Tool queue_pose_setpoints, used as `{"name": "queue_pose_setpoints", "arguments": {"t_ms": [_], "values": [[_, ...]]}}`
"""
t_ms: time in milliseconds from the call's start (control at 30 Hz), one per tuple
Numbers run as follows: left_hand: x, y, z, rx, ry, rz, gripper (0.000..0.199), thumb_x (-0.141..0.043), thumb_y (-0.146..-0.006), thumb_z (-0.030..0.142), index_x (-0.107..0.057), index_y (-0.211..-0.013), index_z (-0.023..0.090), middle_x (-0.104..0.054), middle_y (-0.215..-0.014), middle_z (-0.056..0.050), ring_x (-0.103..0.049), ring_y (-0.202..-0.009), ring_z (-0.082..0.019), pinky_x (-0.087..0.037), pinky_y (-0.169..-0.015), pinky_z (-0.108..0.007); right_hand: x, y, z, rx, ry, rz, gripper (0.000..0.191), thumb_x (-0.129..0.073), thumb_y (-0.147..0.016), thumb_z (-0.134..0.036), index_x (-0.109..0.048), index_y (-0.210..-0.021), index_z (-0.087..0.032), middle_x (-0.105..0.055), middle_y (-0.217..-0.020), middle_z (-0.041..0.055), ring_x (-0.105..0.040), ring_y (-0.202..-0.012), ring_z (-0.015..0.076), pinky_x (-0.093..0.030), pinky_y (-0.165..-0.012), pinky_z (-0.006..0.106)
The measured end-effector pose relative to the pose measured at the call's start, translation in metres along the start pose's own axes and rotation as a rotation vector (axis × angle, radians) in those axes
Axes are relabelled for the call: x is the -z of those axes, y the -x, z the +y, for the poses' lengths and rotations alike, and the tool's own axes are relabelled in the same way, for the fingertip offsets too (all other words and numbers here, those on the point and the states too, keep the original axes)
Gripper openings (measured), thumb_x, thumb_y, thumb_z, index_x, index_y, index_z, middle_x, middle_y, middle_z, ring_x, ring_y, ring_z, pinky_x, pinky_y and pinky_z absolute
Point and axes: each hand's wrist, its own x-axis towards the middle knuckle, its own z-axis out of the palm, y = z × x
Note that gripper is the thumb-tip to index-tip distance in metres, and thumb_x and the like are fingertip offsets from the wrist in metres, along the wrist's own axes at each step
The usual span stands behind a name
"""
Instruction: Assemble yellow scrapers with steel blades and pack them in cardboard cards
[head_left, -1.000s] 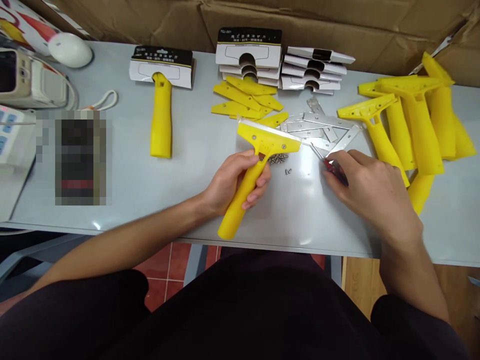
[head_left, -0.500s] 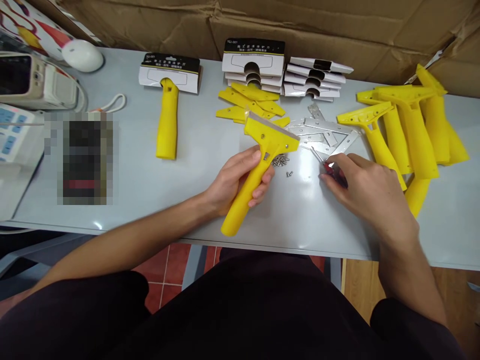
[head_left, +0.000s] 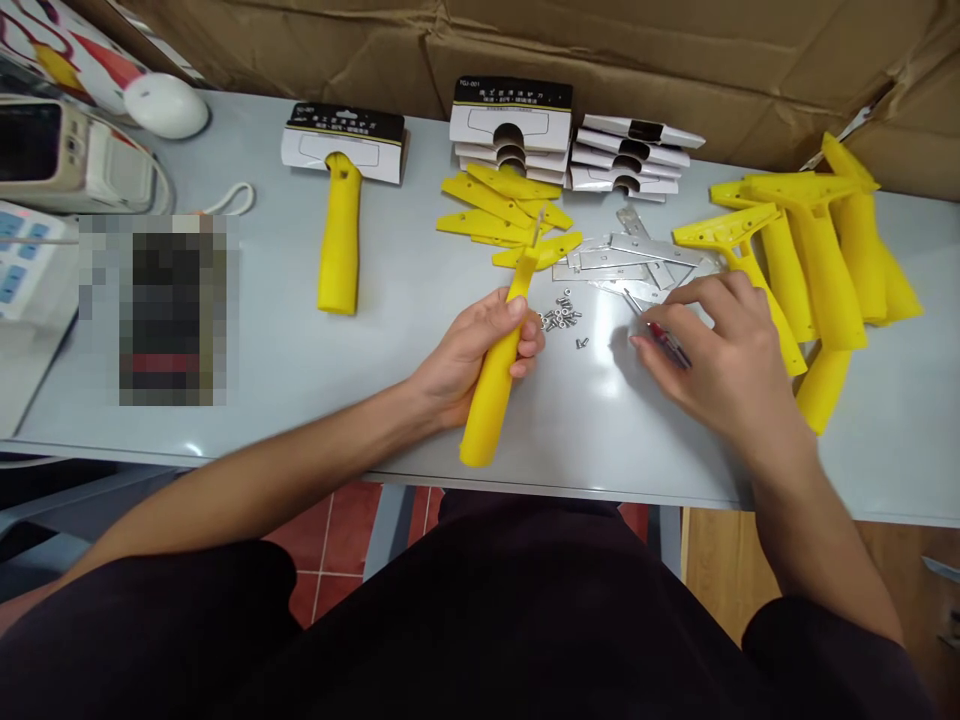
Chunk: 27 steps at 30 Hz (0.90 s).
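Note:
My left hand [head_left: 487, 350] is wrapped round the handle of a yellow scraper [head_left: 491, 400], whose head is turned edge-on. Over a screwdriver with a red handle [head_left: 667, 343] hovers my right hand [head_left: 720, 345], fingers apart; the screwdriver lies on the table beside the metal blades [head_left: 615, 262]. Small screws [head_left: 562, 315] are heaped between my hands. Flat yellow plates [head_left: 487, 205] lie behind the scraper's head.
Yellow scraper handles [head_left: 829, 265] are piled at the right. Folded cards [head_left: 510, 125] stand at the back. A carded scraper [head_left: 339, 240] lies left of centre, with a white mouse [head_left: 165, 105] and a device [head_left: 30, 150] beyond it.
My left hand has rotated the scraper so that its head now shows edge-on. My right hand has lifted off the screwdriver and its fingers have spread.

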Motion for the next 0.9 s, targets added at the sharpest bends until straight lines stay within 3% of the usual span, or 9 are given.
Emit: {"name": "queue_pose_setpoints", "arguments": {"t_ms": [133, 267, 400, 533, 700, 900], "values": [[0.001, 0.001, 0.001, -0.063, -0.032, -0.026, 0.071, -0.107, -0.071, 0.039, -0.04, -0.082, 0.023, -0.067, -0.08, 0.007, -0.055, -0.051, -0.002, -0.04, -0.041, -0.012, -0.006, -0.003, -0.005, 0.07, -0.006, -0.006, 0.021, -0.059, -0.108, -0.022, -0.08, -0.109, -0.024, -0.076, -0.115, 0.0139, -0.063, -0.114, 0.0356, -0.044, -0.088, 0.047], [0.004, -0.003, 0.006, -0.203, -0.124, 0.021, 0.059, -0.097, -0.083, 0.039, -0.04, -0.083, 0.023, -0.076, -0.095, 0.003, -0.057, -0.049, -0.003, -0.04, -0.04, -0.016, -0.006, -0.014, -0.009, 0.105, 0.007, -0.052, 0.029, -0.054, -0.11, -0.019, -0.082, -0.104, -0.024, -0.078, -0.108, 0.0121, -0.064, -0.107, 0.0325, -0.04, -0.086, 0.045], [0.007, -0.007, 0.012, -0.279, -0.171, 0.073, 0.037, -0.08, -0.093, 0.033, -0.044, -0.091, 0.026, -0.08, -0.096, 0.0, -0.066, -0.053, -0.01, -0.048, -0.043, -0.022, -0.005, -0.038, -0.013, 0.062, 0.019, -0.175, 0.039, -0.048, -0.109, -0.016, -0.085, -0.108, -0.025, -0.078, -0.1, 0.0099, -0.065, -0.091, 0.0271, -0.037, -0.08, 0.04], [0.012, -0.012, 0.01, -0.331, -0.232, 0.097, 0.043, -0.087, -0.09, 0.026, -0.044, -0.099, 0.027, -0.079, -0.098, 0.001, -0.074, -0.062, -0.012, -0.06, -0.054, -0.025, -0.013, -0.067, -0.017, 0.012, 0.033, -0.274, 0.045, -0.045, -0.107, -0.015, -0.087, -0.123, -0.024, -0.079, -0.103, 0.0103, -0.062, -0.082, 0.0261, -0.034, -0.073, 0.04], [0.023, -0.023, 0.002, -0.467, -0.358, 0.078, 0.059, -0.098, -0.084, 0.039, -0.042, -0.1, 0.028, -0.075, -0.108, -0.001, -0.079, -0.069, -0.017, -0.07, -0.057, -0.033, -0.029, -0.085, -0.013, 0.114, -0.027, -0.222, 0.044, -0.047, -0.106, -0.014, -0.088, -0.12, -0.025, -0.079, -0.1, 0.0093, -0.065, -0.086, 0.0264, -0.036, -0.08, 0.043], [0.032, -0.033, 0.004, -0.558, -0.48, 0.112, 0.056, -0.095, -0.087, 0.035, -0.042, -0.099, 0.028, -0.073, -0.109, -0.001, -0.074, -0.063, -0.013, -0.062, -0.046, -0.027, -0.033, -0.085, -0.009, 0.153, -0.065, -0.173, 0.031, -0.054, -0.106, -0.015, -0.084, -0.1, -0.022, -0.079, -0.096, 0.009, -0.067, -0.09, 0.0287, -0.034, -0.08, 0.043]]}}
